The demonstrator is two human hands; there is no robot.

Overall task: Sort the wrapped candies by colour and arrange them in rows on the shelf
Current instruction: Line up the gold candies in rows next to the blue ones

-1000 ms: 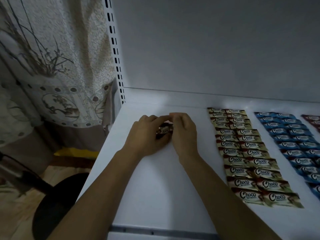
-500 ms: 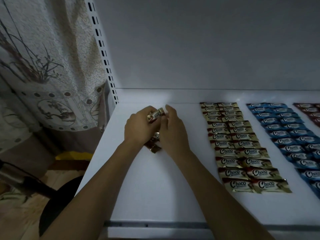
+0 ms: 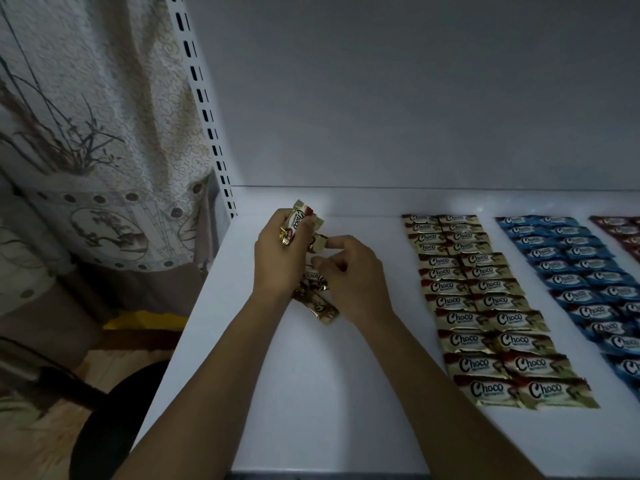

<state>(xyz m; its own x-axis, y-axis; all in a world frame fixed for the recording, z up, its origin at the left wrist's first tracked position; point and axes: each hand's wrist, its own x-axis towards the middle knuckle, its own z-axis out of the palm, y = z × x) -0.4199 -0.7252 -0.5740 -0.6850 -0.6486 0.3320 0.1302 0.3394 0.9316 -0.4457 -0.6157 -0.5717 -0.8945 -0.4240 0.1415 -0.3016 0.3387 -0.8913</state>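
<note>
White shelf (image 3: 311, 393) ran across your view under a plain grey back panel (image 3: 415, 98). A slotted upright (image 3: 204, 109) rose at eleven o'clock from your hands, and a patterned curtain (image 3: 97, 133) hung beyond it at nine o'clock. A black stool (image 3: 114, 410) sat low at seven o'clock, off the shelf.

Two columns of gold candies (image 3: 485, 303) lay flat at three o'clock, well apart from your hands. The blue candies (image 3: 581, 282) lay in columns past them, with the dark red candies (image 3: 623, 233) cut off by the frame edge at two o'clock.

Both forearms reached in from six o'clock. Your left hand (image 3: 277, 258) was raised with its back toward you, fingers curled round a gold candy (image 3: 301, 221) that stuck out at twelve o'clock. Your right hand (image 3: 353, 275), just beside it, pinched a second gold wrapper (image 3: 320, 242) between thumb and forefinger, the other fingers curled.

A heap of loose gold candies (image 3: 317, 304) lay on the shelf between your wrists. Your hands partly hid it, and whether your left hand held some of it could not be told.
</note>
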